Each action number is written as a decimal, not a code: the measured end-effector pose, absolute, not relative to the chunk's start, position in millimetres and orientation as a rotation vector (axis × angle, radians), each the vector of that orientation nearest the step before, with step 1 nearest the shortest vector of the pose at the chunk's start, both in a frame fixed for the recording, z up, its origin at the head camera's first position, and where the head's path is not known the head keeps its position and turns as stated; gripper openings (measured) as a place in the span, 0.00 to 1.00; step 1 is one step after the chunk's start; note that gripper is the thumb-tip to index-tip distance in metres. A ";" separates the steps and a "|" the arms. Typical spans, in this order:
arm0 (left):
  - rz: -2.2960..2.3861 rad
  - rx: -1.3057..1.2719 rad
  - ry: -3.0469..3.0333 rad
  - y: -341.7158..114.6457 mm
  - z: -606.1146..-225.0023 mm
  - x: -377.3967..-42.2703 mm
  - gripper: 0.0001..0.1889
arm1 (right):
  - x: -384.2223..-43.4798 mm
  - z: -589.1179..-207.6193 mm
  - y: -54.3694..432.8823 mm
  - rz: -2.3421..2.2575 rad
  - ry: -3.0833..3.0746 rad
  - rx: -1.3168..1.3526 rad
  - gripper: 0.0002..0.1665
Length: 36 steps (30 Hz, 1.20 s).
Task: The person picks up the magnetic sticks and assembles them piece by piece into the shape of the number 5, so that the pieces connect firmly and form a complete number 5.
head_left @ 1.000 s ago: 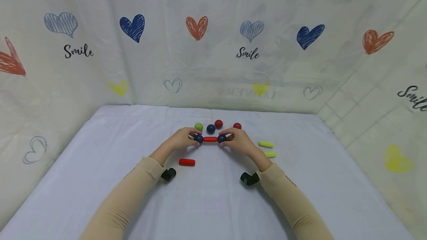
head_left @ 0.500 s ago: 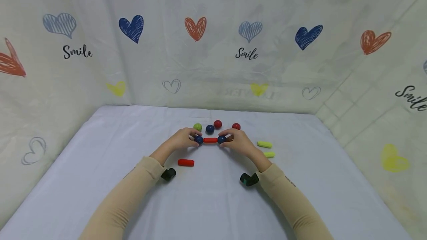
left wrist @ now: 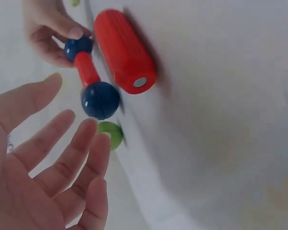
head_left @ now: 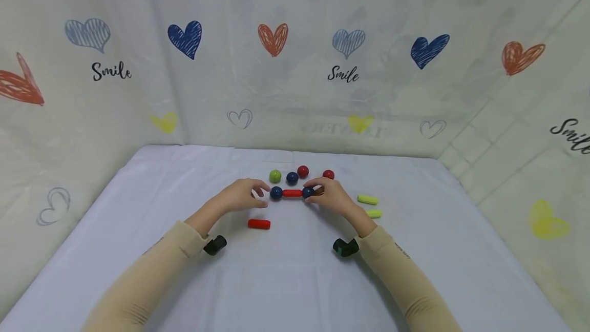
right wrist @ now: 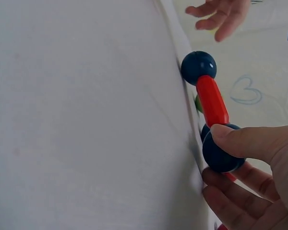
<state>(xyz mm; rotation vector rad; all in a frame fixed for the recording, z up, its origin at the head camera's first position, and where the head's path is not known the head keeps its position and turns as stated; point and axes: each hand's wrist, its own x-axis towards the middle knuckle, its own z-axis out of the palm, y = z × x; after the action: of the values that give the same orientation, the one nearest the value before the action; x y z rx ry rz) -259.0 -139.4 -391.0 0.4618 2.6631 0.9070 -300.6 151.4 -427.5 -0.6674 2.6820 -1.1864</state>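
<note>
The right hand [head_left: 333,196] pinches the right-end blue ball [right wrist: 222,162] of the joined red rod [head_left: 292,193] between thumb and fingers. At the joined red rod's left end, the left hand [head_left: 239,196] is spread, just beside the left-end blue ball [head_left: 276,193] but apart from it. A loose red rod [head_left: 259,224] lies on the surface [head_left: 290,286], on the joined red rod's near side.

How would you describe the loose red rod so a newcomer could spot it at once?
In the head view, start with the white table, then find the left hand. Just below that hand in the picture, slightly rightward, lies the loose red rod. The other red rod sits between two blue balls; this one has no ball at either end.
</note>
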 end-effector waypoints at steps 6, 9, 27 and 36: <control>0.795 0.441 2.618 -145.8 -393.2 -240.8 0.21 | -298.9 -424.1 150.2 -1.185 2.668 -0.674 0.22; 0.763 0.430 2.616 -146.1 -395.1 -233.6 0.20 | -298.2 -423.1 150.1 -1.183 2.661 -0.670 0.22; 0.682 0.392 2.690 -134.4 -402.7 -229.2 0.06 | -301.4 -425.1 152.1 -1.153 2.658 -0.655 0.21; 0.868 0.312 2.626 -131.9 -404.1 -241.6 0.09 | -300.3 -425.8 152.6 -1.172 2.646 -0.637 0.22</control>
<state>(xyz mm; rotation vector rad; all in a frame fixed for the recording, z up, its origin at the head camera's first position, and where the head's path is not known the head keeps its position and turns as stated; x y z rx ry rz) -241.6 -131.9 -404.1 0.3121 2.6258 0.8678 -300.3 152.6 -425.8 -0.6370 2.6462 -1.1724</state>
